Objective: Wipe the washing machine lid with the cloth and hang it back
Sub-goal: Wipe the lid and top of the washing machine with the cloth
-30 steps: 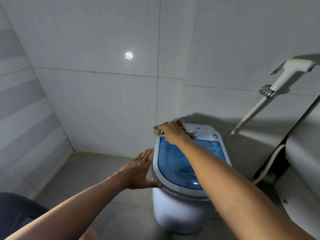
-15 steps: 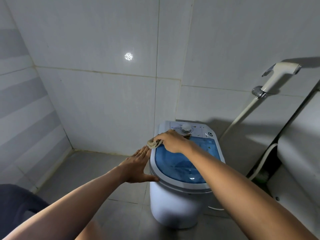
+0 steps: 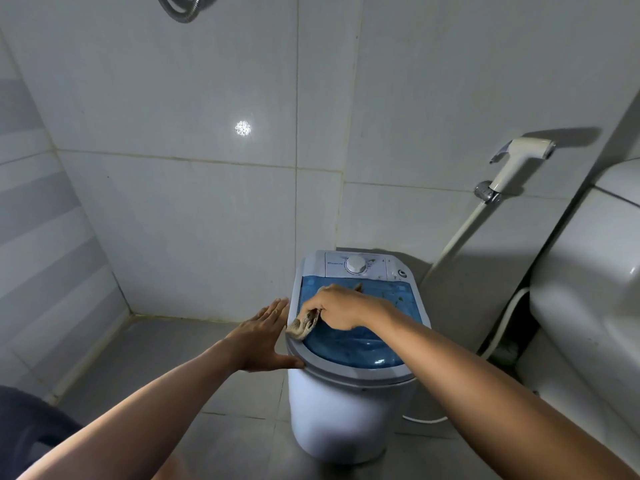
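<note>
Head view is the only one I have, so all that follows comes from it. My right hand (image 3: pixel 337 308) is closed around the cloth (image 3: pixel 303 323), bunched and beige, and presses it on the blue see-through lid (image 3: pixel 360 344) of the washing machine (image 3: pixel 346 410), at the lid's left edge close to the grey rim. My left hand (image 3: pixel 261 336) is open and flat, with nothing in it; the fingers lie along the machine's left side and the thumb touches the rim at the front. I judge that the wiping is in the middle: some small greenish specks show on the far right part of the lid, near the control panel with the white dial (image 3: pixel 356 264), so this area is probably not yet clean. The first risk is that the cloth slips over the left edge, because part of it already hangs past my fingers toward the rim. The second risk is that the small machine tips or slides on the tiled floor (image 3: pixel 145 368) if I press hard while the left hand only rests on it. A white hose (image 3: pixel 460 233) from the sprayer (image 3: pixel 519 157) runs just beside the machine on the right, and a wide sweep could catch it. Where the cloth must hang I cannot see.
</note>
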